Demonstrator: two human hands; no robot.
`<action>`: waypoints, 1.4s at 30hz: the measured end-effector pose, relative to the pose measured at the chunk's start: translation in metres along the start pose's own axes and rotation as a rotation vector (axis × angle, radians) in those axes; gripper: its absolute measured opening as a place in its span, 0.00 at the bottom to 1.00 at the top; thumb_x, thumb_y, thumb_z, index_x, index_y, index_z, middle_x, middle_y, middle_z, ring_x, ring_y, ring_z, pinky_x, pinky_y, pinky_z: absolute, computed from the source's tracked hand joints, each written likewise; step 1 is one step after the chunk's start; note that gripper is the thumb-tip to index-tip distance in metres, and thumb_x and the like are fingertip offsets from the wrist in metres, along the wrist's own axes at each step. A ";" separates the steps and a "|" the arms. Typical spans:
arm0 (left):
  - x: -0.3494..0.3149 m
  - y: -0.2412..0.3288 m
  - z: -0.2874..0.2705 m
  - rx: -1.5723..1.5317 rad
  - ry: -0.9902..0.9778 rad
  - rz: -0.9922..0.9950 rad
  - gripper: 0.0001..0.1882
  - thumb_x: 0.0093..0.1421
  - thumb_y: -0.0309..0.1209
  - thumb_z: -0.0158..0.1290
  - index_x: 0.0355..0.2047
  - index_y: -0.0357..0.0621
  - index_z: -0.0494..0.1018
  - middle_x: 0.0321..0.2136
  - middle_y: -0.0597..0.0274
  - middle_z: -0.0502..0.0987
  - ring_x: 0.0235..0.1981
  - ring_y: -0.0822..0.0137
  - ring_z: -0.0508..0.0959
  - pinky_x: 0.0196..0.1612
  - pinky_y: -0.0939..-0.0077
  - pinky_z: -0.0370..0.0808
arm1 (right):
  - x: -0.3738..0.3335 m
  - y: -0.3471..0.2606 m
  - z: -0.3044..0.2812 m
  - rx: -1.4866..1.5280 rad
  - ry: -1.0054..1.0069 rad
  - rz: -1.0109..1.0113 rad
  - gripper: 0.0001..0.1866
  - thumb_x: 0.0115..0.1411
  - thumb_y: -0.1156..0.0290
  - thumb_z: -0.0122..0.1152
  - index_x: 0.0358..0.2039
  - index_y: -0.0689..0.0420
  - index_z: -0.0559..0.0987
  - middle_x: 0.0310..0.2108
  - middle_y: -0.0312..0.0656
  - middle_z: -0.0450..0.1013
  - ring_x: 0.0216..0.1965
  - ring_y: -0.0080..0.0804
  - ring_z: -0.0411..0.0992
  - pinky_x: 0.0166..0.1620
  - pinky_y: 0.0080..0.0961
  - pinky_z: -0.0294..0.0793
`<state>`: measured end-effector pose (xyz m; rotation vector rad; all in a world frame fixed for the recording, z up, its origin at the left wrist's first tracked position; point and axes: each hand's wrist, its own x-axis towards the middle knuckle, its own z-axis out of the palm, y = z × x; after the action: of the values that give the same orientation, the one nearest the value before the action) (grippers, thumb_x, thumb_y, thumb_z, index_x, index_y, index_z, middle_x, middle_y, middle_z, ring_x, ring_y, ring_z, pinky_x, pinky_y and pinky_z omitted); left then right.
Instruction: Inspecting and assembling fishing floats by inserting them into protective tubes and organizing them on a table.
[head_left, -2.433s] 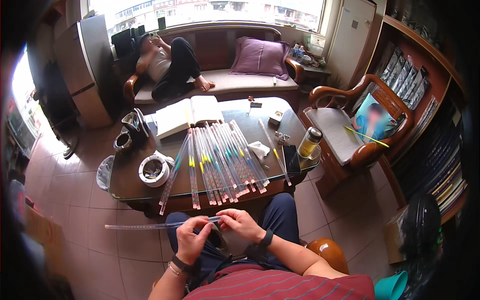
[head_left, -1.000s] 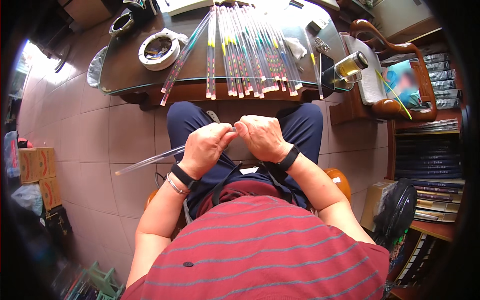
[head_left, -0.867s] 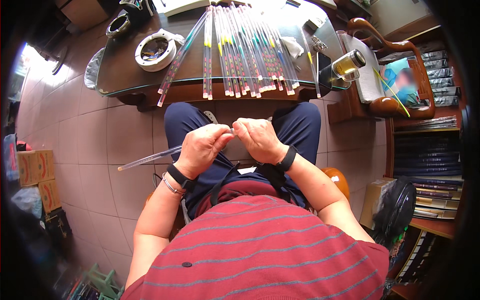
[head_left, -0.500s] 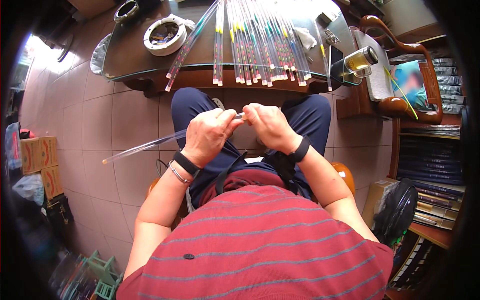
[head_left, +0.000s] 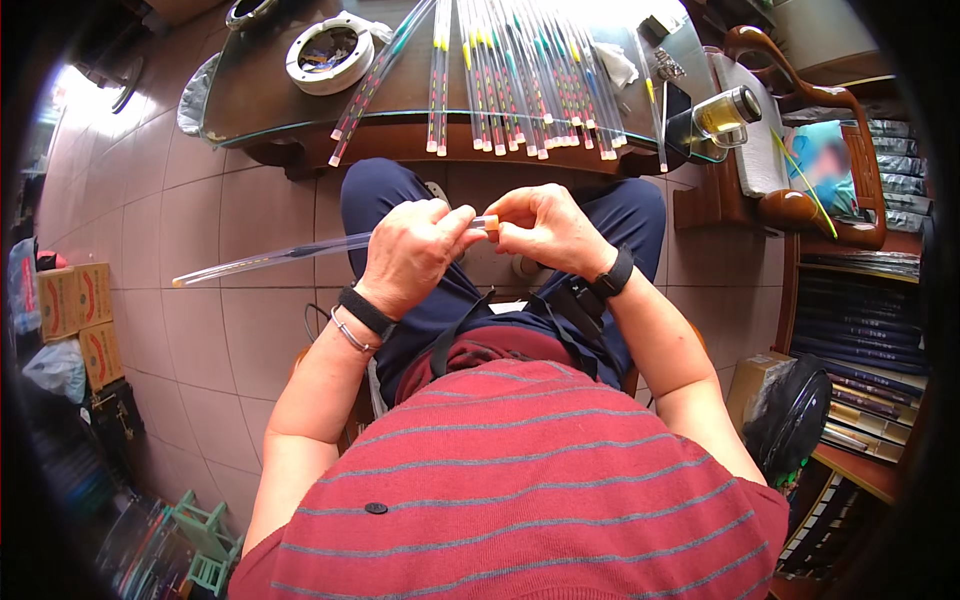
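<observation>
Above my lap I hold a long clear plastic tube [head_left: 290,252] with a thin stick-like thing inside it. My left hand [head_left: 412,248] is closed round it near its right end, and the rest slants out to the left, past my knee. An orange end cap [head_left: 491,228] sits at the right end. My right hand [head_left: 545,232] pinches at this cap between thumb and forefinger. Whether the cap is fully seated I cannot tell. Ahead on the glass-topped table lie several similar capped clear tubes [head_left: 490,105], holding thin rods with bright yellow, green and red marks.
The dark table [head_left: 250,110] bears a round white ashtray-like dish [head_left: 330,58], a crumpled tissue [head_left: 617,66], a phone [head_left: 676,105] and a glass tea bottle [head_left: 725,115]. A wooden chair [head_left: 860,190] stands at the right, cardboard boxes [head_left: 75,300] at the left.
My right hand has opened its grip a little and turned, so the orange cap now shows. The tube has swung slightly upward at its left end.
</observation>
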<state>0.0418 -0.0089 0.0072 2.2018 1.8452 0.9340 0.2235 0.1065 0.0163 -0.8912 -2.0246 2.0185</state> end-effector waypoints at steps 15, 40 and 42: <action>-0.002 0.004 0.006 0.078 0.024 0.056 0.14 0.57 0.39 0.57 0.38 0.46 0.76 0.22 0.63 0.70 0.26 0.60 0.74 0.31 0.67 0.70 | -0.005 0.004 0.010 -0.056 0.152 -0.093 0.10 0.50 0.74 0.64 0.32 0.66 0.82 0.23 0.40 0.79 0.27 0.15 0.74 0.32 0.17 0.75; -0.005 0.001 0.013 0.041 0.013 0.023 0.12 0.57 0.38 0.57 0.38 0.45 0.76 0.23 0.62 0.71 0.28 0.59 0.75 0.33 0.66 0.71 | -0.009 0.016 0.015 -0.031 0.193 -0.096 0.13 0.54 0.72 0.64 0.39 0.65 0.80 0.28 0.41 0.79 0.32 0.20 0.75 0.35 0.20 0.75; -0.006 0.001 0.013 0.033 0.022 0.029 0.12 0.56 0.38 0.57 0.37 0.45 0.76 0.23 0.62 0.71 0.28 0.59 0.75 0.33 0.66 0.71 | -0.010 0.015 0.005 0.133 0.067 -0.026 0.13 0.60 0.72 0.63 0.42 0.66 0.79 0.32 0.38 0.79 0.34 0.20 0.76 0.40 0.17 0.76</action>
<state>0.0489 -0.0105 -0.0053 2.2516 1.8566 0.9438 0.2340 0.0960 0.0050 -0.8888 -1.8340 2.0531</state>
